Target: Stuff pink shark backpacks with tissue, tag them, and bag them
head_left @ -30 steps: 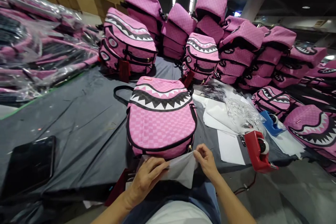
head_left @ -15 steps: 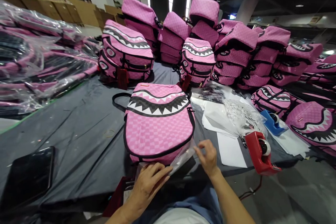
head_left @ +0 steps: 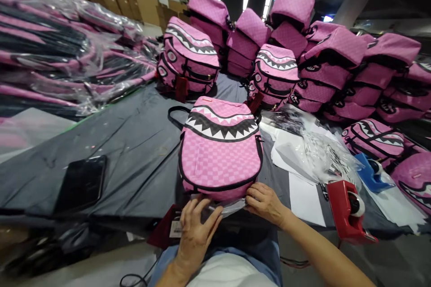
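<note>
A pink checkered backpack point(head_left: 222, 157) with a black-and-white shark-mouth print lies on the dark table cover, its bottom towards me. Clear plastic film point(head_left: 230, 208) shows along its near edge. My left hand point(head_left: 197, 224) rests at the left of that edge, fingers apart, fingertips against the film and the bag's bottom. At the lower right corner, my right hand point(head_left: 264, 202) has curled fingers closed on the film, though the fingertips are partly hidden. A dark red tag point(head_left: 164, 228) with a white barcode label hangs beside my left hand.
Left on the table lies a black phone-like device point(head_left: 82, 181). Plastic-wrapped pink bags point(head_left: 77, 54) are heaped farther left. Stacked pink backpacks point(head_left: 323, 71) line the back. To the right are white papers point(head_left: 305, 199), a red tape dispenser point(head_left: 346, 210) and a blue tape dispenser point(head_left: 372, 172).
My right hand has brought the film inward, from out at the side to the bag's lower corner. My left hand's fingers have spread. The camera view has swung left.
</note>
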